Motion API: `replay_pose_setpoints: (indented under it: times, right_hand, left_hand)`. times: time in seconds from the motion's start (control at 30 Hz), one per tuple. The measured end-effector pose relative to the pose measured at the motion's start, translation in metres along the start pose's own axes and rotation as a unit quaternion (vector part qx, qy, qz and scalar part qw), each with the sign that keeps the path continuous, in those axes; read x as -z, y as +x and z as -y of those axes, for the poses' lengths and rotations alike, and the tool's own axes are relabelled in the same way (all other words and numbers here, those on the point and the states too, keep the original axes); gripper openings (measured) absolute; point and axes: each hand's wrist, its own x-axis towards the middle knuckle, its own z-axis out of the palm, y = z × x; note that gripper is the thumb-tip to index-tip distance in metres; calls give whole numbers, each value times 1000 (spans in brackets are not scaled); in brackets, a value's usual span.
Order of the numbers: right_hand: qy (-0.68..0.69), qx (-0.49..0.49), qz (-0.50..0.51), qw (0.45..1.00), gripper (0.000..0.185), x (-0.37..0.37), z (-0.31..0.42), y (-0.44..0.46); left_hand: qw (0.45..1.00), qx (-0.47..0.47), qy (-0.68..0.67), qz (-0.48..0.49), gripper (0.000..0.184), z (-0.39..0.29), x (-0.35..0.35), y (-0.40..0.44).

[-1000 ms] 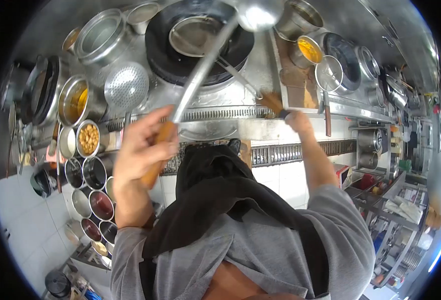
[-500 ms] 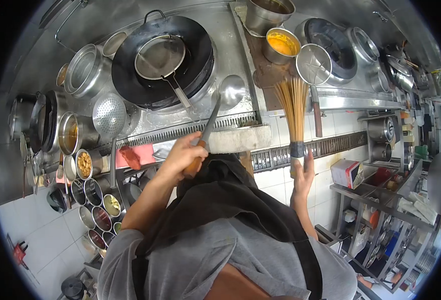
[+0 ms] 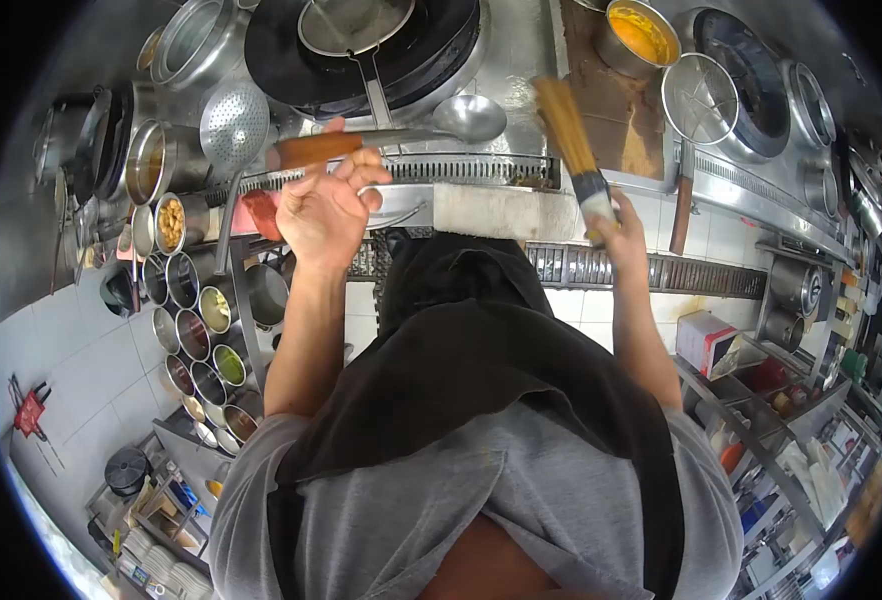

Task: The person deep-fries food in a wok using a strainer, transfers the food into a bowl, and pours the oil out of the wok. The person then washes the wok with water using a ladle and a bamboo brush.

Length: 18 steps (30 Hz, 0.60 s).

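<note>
My left hand (image 3: 331, 205) is palm up with its fingers apart and partly curled. A ladle (image 3: 469, 118) lies sideways just beyond it. The ladle's wooden handle crosses in front of one finger, and no fingers wrap round it; whether the hand bears its weight I cannot tell. My right hand (image 3: 621, 235) grips a bamboo wok brush (image 3: 567, 130) by its wrapped base. The bristles point away, slightly blurred, over the stove's front edge. A black wok (image 3: 451, 60) stands beyond, with a wire strainer (image 3: 356, 22) resting in it.
A perforated skimmer (image 3: 234, 120) leans at the left, near a pot of yellow liquid (image 3: 151, 165) and several seasoning tins (image 3: 193, 335). A folded cloth (image 3: 506, 212) covers the stove edge. An orange-filled pot (image 3: 641, 38) and a second strainer (image 3: 701, 98) are at the right.
The ladle has swung from slanting towards me to lying sideways. My left hand has turned palm up and loosened its grip. My right hand has tilted the brush leftward. The view has shifted.
</note>
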Motion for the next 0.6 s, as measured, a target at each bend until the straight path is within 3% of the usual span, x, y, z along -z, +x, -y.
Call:
replay_pose_setpoints:
  times: [0.03,0.07,0.1,0.13,0.17,0.23,0.3,0.33,0.37,0.43,0.47,0.5,0.53,0.57,0.6]
  right_hand:
    - [-132,2,26,991,52,1,5,10]
    - [-138,4,26,990,52,1,8,16]
    - [-278,89,52,955,52,0,11,21]
    - [-410,170,79,893,53,0,16,22]
    - [-417,173,81,889,53,4,22,22]
    - [-447,160,164,865,53,11,55,21]
    - [-469,185,179,845,48,8,89,13]
    - [-517,200,189,810,44,5,101,11]
    - [-563,213,198,773,41,2,113,10]
    - [-594,249,207,736,34,-11,137,6]
    - [-620,268,228,701,32,-20,147,4]
    - [-644,287,249,664,30,-30,153,2]
    - [-647,286,248,662,30,-39,155,1]
    - [-682,293,266,614,26,-49,158,0]
    - [-715,299,283,565,23,-59,161,-2]
  left_hand:
    - [1000,1,-5,-1,60,2,6,4]
    - [986,-54,155,1,54,5,16,10]
    - [945,-109,309,2,49,7,26,18]
    - [912,-104,394,-45,37,9,34,26]
    - [915,-104,387,-49,37,13,39,34]
    - [762,-348,544,36,25,19,35,49]
    - [806,-295,506,86,24,15,26,60]
    - [803,-239,538,95,25,7,22,63]
    - [805,-241,534,94,25,-2,15,65]
    - [748,-216,584,231,18,-17,-2,67]
    - [723,-260,574,284,25,-16,-4,76]
    - [725,-260,571,284,25,-16,-14,77]
    - [671,-277,609,319,28,-17,-28,77]
    - [612,-293,645,351,32,-16,-41,78]
    - [606,-271,649,371,34,-12,-50,81]
